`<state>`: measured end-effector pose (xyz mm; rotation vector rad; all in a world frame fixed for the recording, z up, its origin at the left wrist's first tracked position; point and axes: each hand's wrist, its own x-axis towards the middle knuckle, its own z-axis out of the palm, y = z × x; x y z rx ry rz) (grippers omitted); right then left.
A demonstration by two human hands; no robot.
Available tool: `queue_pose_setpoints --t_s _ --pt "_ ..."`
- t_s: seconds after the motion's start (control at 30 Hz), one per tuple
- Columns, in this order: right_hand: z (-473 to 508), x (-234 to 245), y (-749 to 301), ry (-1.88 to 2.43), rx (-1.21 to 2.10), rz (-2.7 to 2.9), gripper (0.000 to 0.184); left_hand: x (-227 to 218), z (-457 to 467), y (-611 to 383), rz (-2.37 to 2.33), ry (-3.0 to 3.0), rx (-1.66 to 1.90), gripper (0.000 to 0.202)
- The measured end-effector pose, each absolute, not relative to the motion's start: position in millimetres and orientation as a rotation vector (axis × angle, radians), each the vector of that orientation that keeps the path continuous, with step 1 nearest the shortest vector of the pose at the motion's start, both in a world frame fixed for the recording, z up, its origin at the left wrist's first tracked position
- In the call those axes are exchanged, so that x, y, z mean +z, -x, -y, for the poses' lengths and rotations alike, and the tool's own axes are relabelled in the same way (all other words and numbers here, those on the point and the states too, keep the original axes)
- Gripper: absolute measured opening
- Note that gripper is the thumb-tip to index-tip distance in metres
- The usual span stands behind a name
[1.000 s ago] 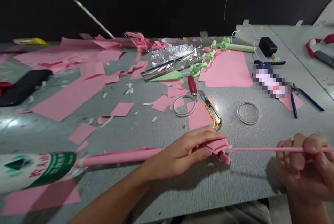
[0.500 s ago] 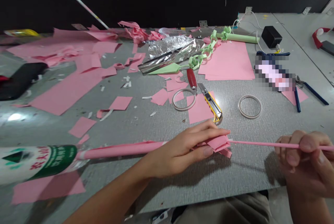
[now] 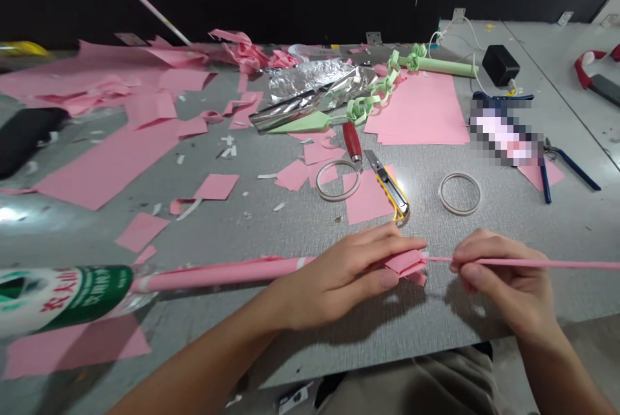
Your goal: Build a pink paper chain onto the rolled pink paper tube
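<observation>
1. Nearest, the left hand (image 3: 339, 276) rests on the worktop (image 3: 290, 224). Its fingers are pressed together over the folded pink paper (image 3: 405, 262), with the thumb beneath.
2. Just beside it, the right hand (image 3: 498, 279) pinches the thin pink strip (image 3: 547, 264) that runs out of that fold.
3. A rolled pink tube (image 3: 217, 275) stretches left from the fold to a green-labelled bottle (image 3: 68, 292).
4. Beyond lie a yellow utility knife (image 3: 390, 190) and two tape rings (image 3: 318, 182).
5. Farthest are crumpled foil (image 3: 310, 86) and a green paper chain (image 3: 371, 104).
</observation>
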<state>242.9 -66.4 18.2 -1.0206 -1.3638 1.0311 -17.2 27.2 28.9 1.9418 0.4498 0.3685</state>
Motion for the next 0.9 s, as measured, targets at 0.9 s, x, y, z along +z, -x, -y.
queue_pose_setpoints --t_s 0.9 --pt "57.5 13.9 -205.4 1.072 1.063 1.180 0.008 36.2 -5.9 8.7 -0.572 -1.721 0.346 0.029"
